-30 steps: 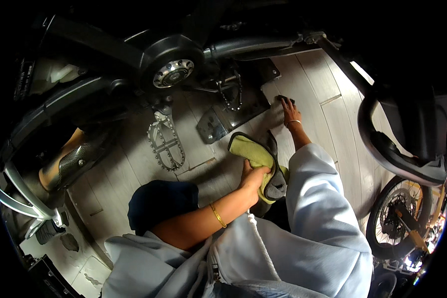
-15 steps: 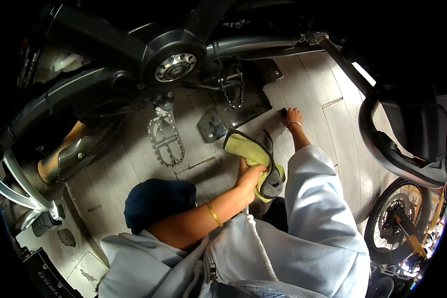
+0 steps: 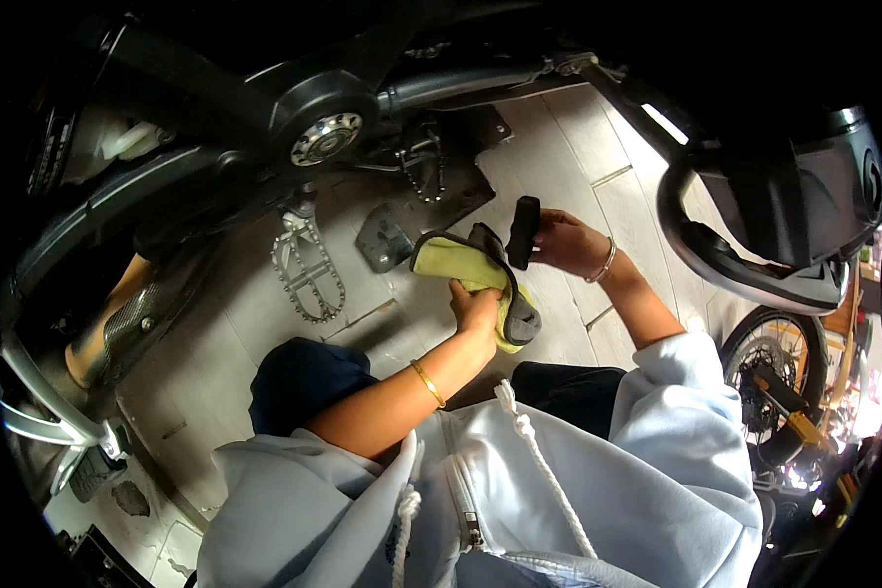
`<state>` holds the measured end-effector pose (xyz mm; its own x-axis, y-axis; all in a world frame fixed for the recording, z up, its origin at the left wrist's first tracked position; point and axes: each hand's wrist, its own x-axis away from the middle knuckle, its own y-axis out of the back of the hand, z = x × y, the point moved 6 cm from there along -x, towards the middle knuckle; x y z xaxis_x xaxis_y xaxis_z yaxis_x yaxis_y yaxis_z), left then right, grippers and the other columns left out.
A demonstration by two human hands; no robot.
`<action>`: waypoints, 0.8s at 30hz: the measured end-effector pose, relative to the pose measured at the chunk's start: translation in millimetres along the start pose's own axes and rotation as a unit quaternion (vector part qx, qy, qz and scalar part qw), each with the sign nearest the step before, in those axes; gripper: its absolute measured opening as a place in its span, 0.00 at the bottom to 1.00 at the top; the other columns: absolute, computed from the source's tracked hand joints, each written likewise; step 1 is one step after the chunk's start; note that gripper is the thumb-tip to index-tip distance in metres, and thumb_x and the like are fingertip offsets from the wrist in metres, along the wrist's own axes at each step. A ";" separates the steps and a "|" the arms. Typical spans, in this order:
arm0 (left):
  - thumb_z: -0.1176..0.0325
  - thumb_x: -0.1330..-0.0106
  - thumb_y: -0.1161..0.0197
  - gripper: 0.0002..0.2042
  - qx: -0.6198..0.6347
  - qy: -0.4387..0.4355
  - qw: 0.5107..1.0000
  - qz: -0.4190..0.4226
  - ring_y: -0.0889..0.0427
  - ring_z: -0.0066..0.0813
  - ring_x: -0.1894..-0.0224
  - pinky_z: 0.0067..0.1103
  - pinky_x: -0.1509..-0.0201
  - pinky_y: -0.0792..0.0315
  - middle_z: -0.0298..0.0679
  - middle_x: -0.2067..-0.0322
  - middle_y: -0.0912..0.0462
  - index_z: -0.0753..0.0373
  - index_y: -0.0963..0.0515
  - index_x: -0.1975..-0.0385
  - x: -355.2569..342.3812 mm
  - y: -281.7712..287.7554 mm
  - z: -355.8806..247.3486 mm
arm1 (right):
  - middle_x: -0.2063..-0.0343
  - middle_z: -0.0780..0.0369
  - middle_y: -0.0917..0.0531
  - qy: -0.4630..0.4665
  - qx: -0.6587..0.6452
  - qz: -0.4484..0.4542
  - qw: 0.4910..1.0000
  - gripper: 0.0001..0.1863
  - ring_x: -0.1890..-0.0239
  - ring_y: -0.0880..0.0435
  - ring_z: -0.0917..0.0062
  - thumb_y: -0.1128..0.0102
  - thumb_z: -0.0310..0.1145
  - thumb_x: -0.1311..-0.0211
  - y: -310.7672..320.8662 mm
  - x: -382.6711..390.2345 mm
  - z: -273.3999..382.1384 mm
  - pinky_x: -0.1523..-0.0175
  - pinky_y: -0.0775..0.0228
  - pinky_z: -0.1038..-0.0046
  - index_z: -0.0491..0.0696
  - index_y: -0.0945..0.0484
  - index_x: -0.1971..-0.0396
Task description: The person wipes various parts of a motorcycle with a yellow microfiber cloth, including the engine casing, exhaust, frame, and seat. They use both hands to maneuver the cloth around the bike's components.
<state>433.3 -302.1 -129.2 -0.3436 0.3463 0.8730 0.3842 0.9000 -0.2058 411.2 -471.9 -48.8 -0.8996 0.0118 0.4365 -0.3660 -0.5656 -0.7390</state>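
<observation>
At the far left, a silver forked bracket (image 3: 64, 416) is showing below a carbon-patterned guard (image 3: 125, 331), both sitting near the dark edge of the view. Farther right, a silver toothed footpeg (image 3: 310, 268) is hanging over the pale plank floor (image 3: 220, 363), and a round metal hub (image 3: 325, 139) is shining above it on the black frame. Beyond the footpeg, a dark metal plate (image 3: 387, 240) is lying on the planks, with a second, darker footpeg (image 3: 425, 169) standing out behind it. The left hand (image 3: 477, 311), its wrist wearing a gold bracelet (image 3: 428, 384), is reaching up into the middle; its fingers are closing around a yellow-green cloth (image 3: 446, 259) with grey on its other side, which is bunching and folding over at the lower right. Just right of the cloth, a black block (image 3: 523, 233) is standing nearly upright in the right hand (image 3: 570, 245), whose fingers are gripping it from its right side, some of them hiding behind it. Whether block and cloth are touching, I cannot tell. A silver bracelet (image 3: 606, 262) is circling the right wrist. Farther right, a grey-and-black rounded panel (image 3: 776, 211) is jutting in, and a spoked wheel (image 3: 758, 368) is standing below it.
</observation>
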 end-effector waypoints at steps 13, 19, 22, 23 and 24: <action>0.55 0.31 0.51 0.12 0.313 0.009 0.898 0.310 0.26 0.25 0.61 0.21 0.49 0.30 0.33 0.64 0.27 0.56 0.34 0.60 25.2 -68.9 -32.3 | 0.73 0.61 0.30 0.111 -0.058 0.062 0.990 0.12 0.64 0.29 0.69 0.53 0.39 0.42 -160.3 26.7 -24.2 0.49 0.36 0.68 0.45 0.35 0.68; 0.48 0.27 0.60 0.18 0.564 0.163 0.653 0.478 0.29 0.23 0.66 0.18 0.52 0.33 0.28 0.72 0.29 0.52 0.31 0.72 31.6 -91.3 -45.0 | 0.71 0.61 0.29 0.149 -0.026 0.058 0.987 0.12 0.63 0.28 0.71 0.53 0.41 0.36 -158.3 31.7 -19.3 0.52 0.30 0.66 0.46 0.33 0.67; 0.46 0.27 0.58 0.19 0.565 0.088 0.680 0.459 0.27 0.24 0.62 0.21 0.49 0.33 0.29 0.69 0.26 0.53 0.28 0.68 29.8 -87.3 -66.5 | 0.64 0.59 0.23 0.151 -0.088 0.093 0.980 0.18 0.60 0.21 0.72 0.44 0.31 0.37 -155.0 32.0 -19.6 0.50 0.27 0.69 0.40 0.33 0.49; 0.45 0.28 0.58 0.20 0.561 0.062 0.675 0.474 0.27 0.25 0.61 0.22 0.48 0.32 0.30 0.67 0.25 0.54 0.27 0.65 32.5 -87.0 -71.0 | 0.64 0.60 0.23 0.148 -0.092 0.086 0.981 0.20 0.59 0.21 0.73 0.43 0.30 0.37 -152.1 31.9 -21.2 0.49 0.27 0.70 0.40 0.34 0.47; 0.44 0.28 0.58 0.21 0.557 0.037 0.670 0.489 0.26 0.25 0.60 0.23 0.48 0.31 0.31 0.65 0.25 0.55 0.26 0.62 33.6 -86.5 -74.5 | 0.63 0.60 0.23 0.149 -0.097 0.086 0.980 0.22 0.59 0.21 0.74 0.41 0.29 0.38 -149.7 32.0 -22.0 0.49 0.27 0.70 0.40 0.34 0.45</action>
<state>452.3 -388.0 -49.1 -0.3359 0.9376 0.0902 -0.4976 -0.0953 -0.8622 431.9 -368.7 64.5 -0.9711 0.1873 0.1481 -0.2147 -0.4136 -0.8848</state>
